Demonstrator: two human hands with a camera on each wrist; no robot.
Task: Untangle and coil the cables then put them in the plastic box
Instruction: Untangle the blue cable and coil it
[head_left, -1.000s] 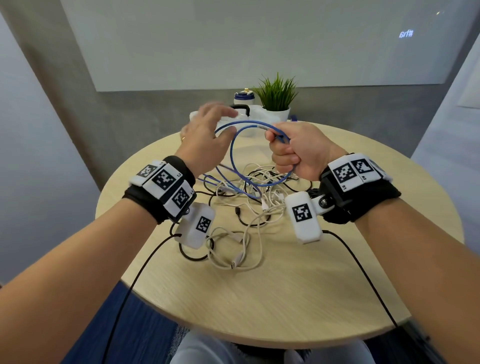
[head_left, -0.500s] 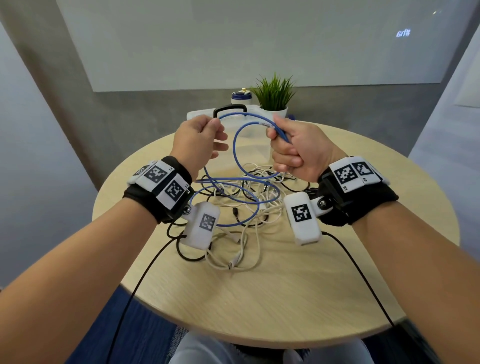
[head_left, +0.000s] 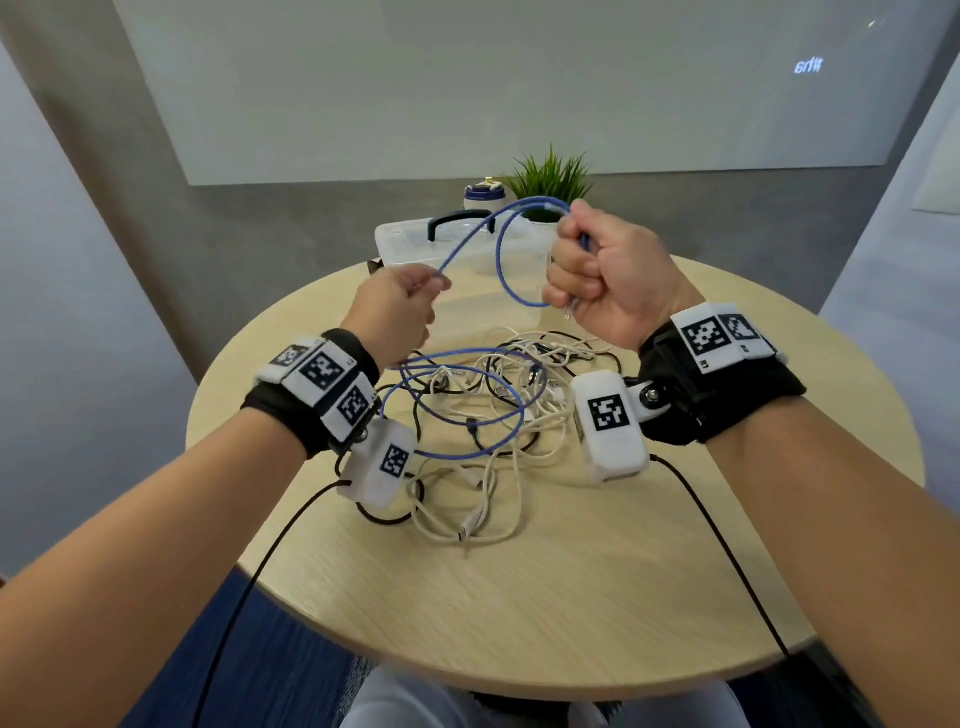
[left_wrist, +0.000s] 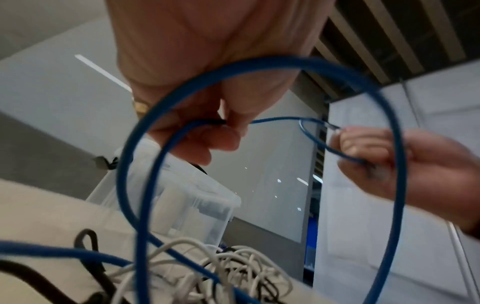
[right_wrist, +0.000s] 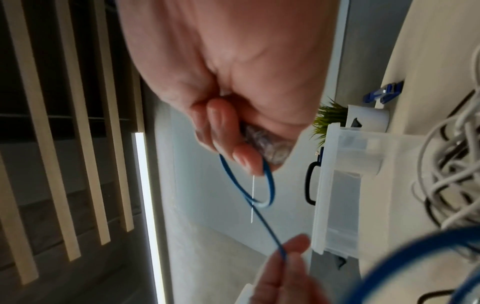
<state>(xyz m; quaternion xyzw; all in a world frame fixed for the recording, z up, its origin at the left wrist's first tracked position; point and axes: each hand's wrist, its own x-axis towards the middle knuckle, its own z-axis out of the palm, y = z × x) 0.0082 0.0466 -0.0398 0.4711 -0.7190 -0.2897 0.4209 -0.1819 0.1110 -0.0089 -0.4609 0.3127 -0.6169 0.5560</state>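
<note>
**Blue cable held between two grips above the tangle**

Both hands are raised off the round surface (head_left: 597, 597), whose near half, below the wrists, is bare wood out to its curved edge. Directly beneath and between the two grips lies the tangle of white and black cables (head_left: 498, 415), with loops of the blue cable (head_left: 498, 244) resting on top of it. Beyond the grips, at the surface's far edge, stands the plastic box (head_left: 410, 244) with its black handle; just behind it are a small potted plant (head_left: 550, 176) and a blue-and-white bottle (head_left: 484, 195).

The right hand (head_left: 608, 280) is clamped in a fist around the blue cable, a small loop arching from the top of the fist and coming back in at its underside, where a clear plug end shows. The left hand (head_left: 397, 312), lower and apart from the right, pinches the same cable between thumb and fingertips (left_wrist: 221, 139). From that pinch the cable rises in an arc to the right grip and drops in a wide loop to the pile.
</note>
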